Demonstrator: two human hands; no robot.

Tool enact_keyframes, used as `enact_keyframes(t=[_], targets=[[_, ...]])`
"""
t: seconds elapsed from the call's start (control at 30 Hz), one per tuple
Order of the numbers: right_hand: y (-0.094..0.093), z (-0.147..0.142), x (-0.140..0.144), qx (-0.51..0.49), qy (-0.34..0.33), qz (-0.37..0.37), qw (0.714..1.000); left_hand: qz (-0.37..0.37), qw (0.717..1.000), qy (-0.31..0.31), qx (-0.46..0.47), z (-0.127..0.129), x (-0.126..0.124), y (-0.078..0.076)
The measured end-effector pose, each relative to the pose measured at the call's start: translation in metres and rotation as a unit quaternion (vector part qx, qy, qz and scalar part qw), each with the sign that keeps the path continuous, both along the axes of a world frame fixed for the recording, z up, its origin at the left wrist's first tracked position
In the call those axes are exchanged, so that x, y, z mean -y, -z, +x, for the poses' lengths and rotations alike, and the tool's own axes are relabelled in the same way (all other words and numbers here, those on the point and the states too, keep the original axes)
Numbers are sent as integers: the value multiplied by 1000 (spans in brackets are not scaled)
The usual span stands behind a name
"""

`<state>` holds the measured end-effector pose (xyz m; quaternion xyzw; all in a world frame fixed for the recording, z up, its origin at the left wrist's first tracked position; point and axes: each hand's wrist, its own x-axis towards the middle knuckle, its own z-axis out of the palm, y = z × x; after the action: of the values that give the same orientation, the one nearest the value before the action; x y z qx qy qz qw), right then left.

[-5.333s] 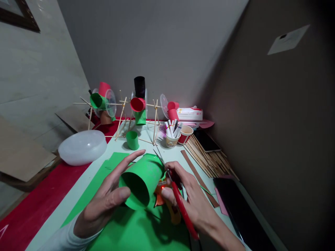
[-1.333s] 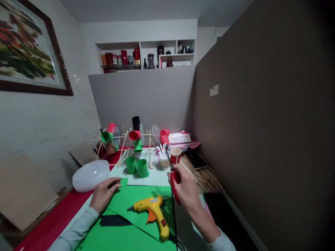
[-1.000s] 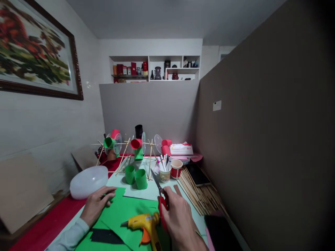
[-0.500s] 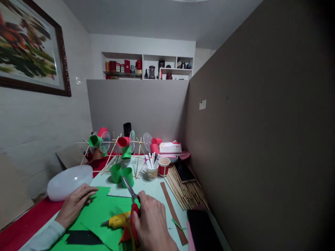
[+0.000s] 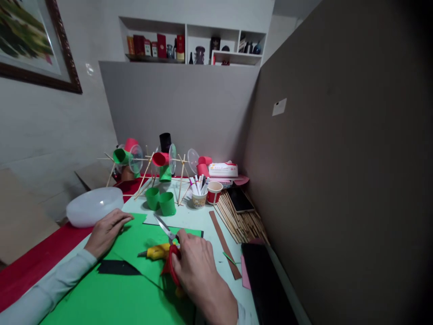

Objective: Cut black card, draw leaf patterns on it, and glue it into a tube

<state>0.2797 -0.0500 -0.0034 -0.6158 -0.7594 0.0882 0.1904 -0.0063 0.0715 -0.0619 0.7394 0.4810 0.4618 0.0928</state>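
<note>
Scissors in my right hand, green sheet under my left.

Head view: my right hand [image 5: 194, 268] is clamped on the red-handled scissors [image 5: 168, 238], blades slightly apart above the yellow glue gun [image 5: 157, 251]. My left hand [image 5: 106, 230] lies flat, fingers loose, on the green paper [image 5: 135, 234]; pinning it flat should help a straight cut. No writing is legible.

The right hand [image 5: 194, 266] grips red-handled scissors [image 5: 168, 243], blades pointing far-left over the green sheet [image 5: 135, 243]. A yellow glue gun [image 5: 156, 251] lies just left of it. The left hand [image 5: 106, 230] rests flat on the sheet's left edge, near a white bowl [image 5: 93, 205] on the surface [image 5: 199, 219].
</note>
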Motion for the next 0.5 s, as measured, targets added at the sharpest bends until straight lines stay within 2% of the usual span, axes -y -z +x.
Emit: enact_keyframes(t=[0.2,0.33,0.5], targets=[[-2,11,-10,37,30,-15,999,-13,1000,-9,14,18,13,-6],[-4,27,-21,57,78,-26,995,-12,999,-16,27,25,25,-12],[7,49,-35,87,124,-35,988,-14,999,6,35,32,44,-13]])
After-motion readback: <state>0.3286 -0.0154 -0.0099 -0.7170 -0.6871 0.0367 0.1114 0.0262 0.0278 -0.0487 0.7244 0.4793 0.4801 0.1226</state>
